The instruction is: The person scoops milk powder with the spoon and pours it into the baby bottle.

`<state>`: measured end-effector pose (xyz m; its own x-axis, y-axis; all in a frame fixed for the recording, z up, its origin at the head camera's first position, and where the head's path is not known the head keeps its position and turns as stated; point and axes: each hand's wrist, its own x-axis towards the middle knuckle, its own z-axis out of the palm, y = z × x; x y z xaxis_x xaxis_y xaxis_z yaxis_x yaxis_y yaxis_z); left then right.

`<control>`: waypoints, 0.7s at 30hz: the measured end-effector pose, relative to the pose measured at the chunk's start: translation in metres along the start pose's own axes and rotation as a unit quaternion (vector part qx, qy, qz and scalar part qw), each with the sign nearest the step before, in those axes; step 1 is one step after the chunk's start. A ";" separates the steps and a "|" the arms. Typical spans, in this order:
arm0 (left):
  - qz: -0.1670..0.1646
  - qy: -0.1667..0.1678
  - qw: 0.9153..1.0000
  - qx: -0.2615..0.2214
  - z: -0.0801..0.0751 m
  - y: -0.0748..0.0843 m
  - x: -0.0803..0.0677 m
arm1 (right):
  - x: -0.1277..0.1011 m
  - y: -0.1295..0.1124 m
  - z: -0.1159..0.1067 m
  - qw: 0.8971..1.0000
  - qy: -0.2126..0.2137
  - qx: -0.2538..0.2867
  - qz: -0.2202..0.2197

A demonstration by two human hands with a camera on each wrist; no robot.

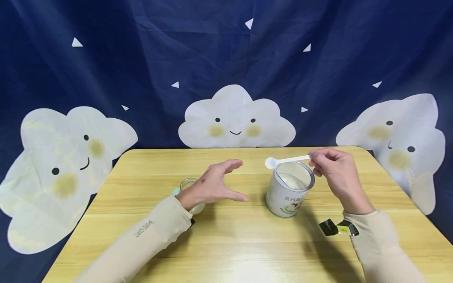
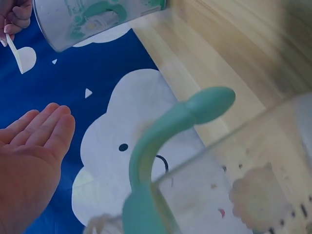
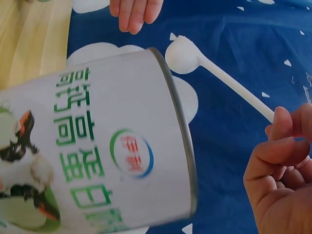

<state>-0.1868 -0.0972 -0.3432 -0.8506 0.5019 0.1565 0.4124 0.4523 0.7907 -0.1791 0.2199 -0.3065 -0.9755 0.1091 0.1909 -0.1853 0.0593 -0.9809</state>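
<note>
My right hand (image 1: 336,169) pinches the end of the long handle of a white measuring scoop (image 3: 234,85). The scoop's round bowl lies just beyond the rim of a white milk powder can (image 1: 283,200) with green lettering. The can stands upright and uncovered, with pale powder (image 1: 291,181) inside. My left hand (image 1: 216,182) is held over the table to the left of the can, thumb and fingers spread apart, with nothing in them. Under that wrist stands a clear cup (image 1: 188,182), partly hidden by the arm; a mint-green curved piece (image 2: 161,131) shows beside it in the left wrist view.
The wooden table (image 1: 247,243) spans the view, its far edge close to a dark blue curtain (image 1: 212,47) with smiling white clouds. Between the cup and the can lies a strip of bare wood. A black wrist device (image 1: 337,228) sits on the right sleeve.
</note>
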 end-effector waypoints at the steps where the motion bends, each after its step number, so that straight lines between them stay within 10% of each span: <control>1: 0.000 -0.001 1.000 0.001 0.001 0.001 0.001 | 0.000 0.000 -0.002 1.000 0.001 0.005 0.001; 21: -0.006 -0.019 1.000 -0.024 0.027 0.004 0.014 | -0.006 0.007 -0.027 0.998 0.014 0.054 0.004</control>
<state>-0.1885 -0.0685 -0.3533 -0.8416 0.5252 0.1257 0.3864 0.4231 0.8195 -0.1712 0.2462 -0.3137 -0.9737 0.1367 0.1821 -0.1903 -0.0495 -0.9805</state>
